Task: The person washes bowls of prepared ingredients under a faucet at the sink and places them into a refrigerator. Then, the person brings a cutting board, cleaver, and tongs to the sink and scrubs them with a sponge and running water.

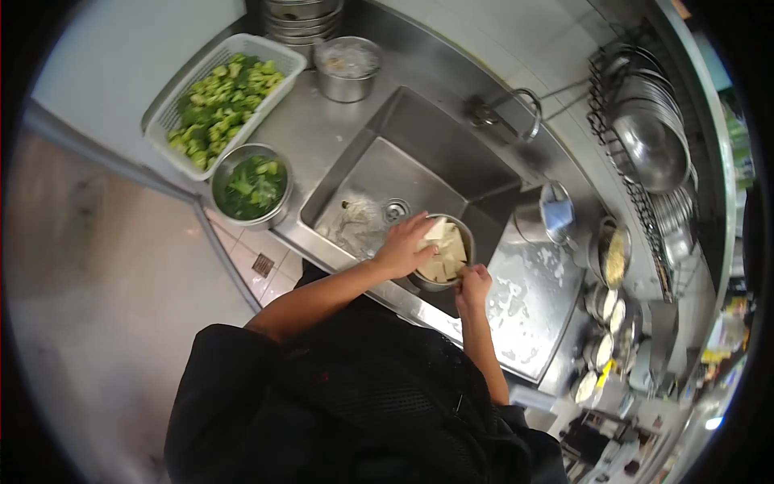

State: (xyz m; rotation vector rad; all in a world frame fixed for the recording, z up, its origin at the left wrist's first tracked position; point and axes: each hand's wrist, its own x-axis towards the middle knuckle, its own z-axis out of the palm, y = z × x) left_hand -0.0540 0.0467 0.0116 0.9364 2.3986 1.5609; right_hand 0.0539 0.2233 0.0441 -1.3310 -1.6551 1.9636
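A round metal bowl (471,234) of pale, block-like pieces (449,252) is over the right part of the steel sink (403,161). On the bowl's left side, my left hand (407,247) rests over the rim and the pieces, its fingers apart. My right hand (474,284) is closed on the rim at the lower right. Small pale scraps (355,214) lie on the sink floor beside the drain (396,210).
Left of the sink are a white basket (274,95) of broccoli, a metal bowl (284,211) of greens in water and a metal pot (345,87). The faucet (492,117) stands behind. At right are a wet steel board (528,302) and a metal container (528,222).
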